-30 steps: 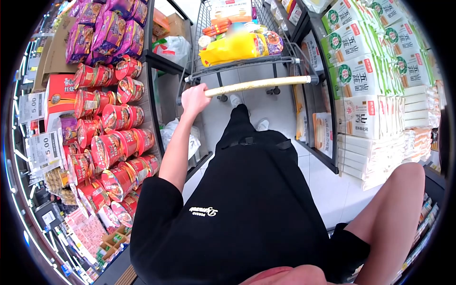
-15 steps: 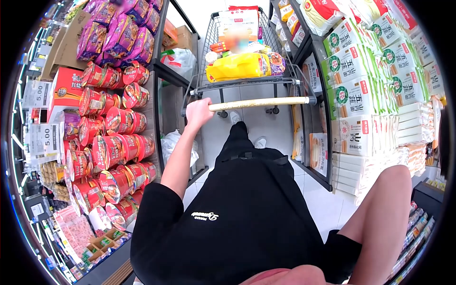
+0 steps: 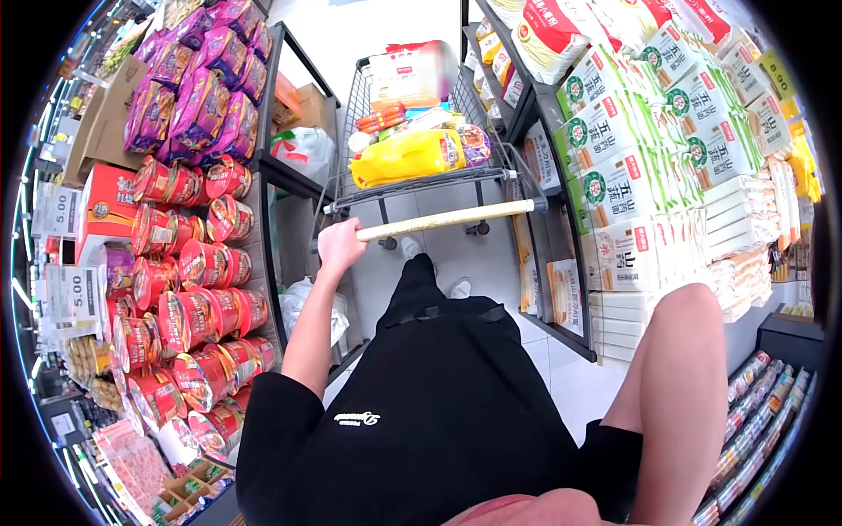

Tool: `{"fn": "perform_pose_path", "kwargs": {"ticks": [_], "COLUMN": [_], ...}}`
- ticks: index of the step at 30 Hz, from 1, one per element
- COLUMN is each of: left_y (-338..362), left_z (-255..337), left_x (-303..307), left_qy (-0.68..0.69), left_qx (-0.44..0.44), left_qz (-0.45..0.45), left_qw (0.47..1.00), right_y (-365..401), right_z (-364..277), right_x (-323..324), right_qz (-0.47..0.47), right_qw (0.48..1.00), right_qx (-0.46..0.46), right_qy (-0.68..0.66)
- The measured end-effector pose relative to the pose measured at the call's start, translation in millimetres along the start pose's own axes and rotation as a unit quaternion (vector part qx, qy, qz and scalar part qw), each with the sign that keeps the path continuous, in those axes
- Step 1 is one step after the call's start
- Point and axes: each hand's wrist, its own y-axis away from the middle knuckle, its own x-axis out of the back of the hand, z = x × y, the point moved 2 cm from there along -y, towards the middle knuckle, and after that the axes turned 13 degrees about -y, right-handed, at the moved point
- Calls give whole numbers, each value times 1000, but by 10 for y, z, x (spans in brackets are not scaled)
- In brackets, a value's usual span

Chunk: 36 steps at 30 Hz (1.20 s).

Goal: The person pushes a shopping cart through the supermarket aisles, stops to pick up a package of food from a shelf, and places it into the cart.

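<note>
My left hand (image 3: pixel 341 244) is wrapped around the left end of the pale handle (image 3: pixel 456 217) of a shopping cart (image 3: pixel 421 177). Inside the cart lies a large yellow package (image 3: pixel 408 156), with red-wrapped sticks (image 3: pixel 381 117) behind it and a purple package (image 3: pixel 474 145) at its right. A white and red bag (image 3: pixel 405 81) stands at the far end of the basket. My right arm (image 3: pixel 675 394) is bent with the elbow raised at the lower right; its hand is out of the picture.
Red instant noodle cups (image 3: pixel 189 317) and purple noodle packs (image 3: pixel 209 105) are stacked on the left. On the right are piles of white and green noodle packets (image 3: pixel 624 180). Dark shelf racks (image 3: pixel 303 188) flank the cart closely on both sides.
The cart handle, my left hand and the goods have shifted left and mostly lower in view, as the camera's angle has changed. My left hand keeps its hold on the handle.
</note>
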Motion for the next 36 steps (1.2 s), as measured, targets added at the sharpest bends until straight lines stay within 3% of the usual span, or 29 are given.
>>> {"fn": "perform_pose_path", "kwargs": {"ticks": [23, 29, 31, 32, 33, 34, 36], "left_y": [6, 31, 71, 65, 41, 51, 44], "left_z": [2, 6, -11, -11, -20, -54, -72], "left_x": [-3, 15, 22, 22, 37, 66, 139], "left_qy": [7, 16, 20, 27, 33, 27, 98], "left_qx": [-6, -2, -7, -14, -20, -24, -66], "left_qz": [14, 11, 11, 13, 14, 12, 20], "left_qw": [1000, 1000, 1000, 999, 999, 999, 993], "right_y": [-92, 85, 631, 948, 1320, 1500, 1831], "right_z": [-7, 143, 537, 619, 552, 657, 828], "right_x": [11, 156, 243, 105, -67, -201, -259], "right_qz": [-21, -36, 130, 294, 429, 550, 595], "right_qw": [998, 975, 884, 862, 819, 744, 678], "right_qx": [26, 91, -17, -19, -96, -173, -225], "right_qy": [-54, -201, -450, -412, -369, -338, -369]}}
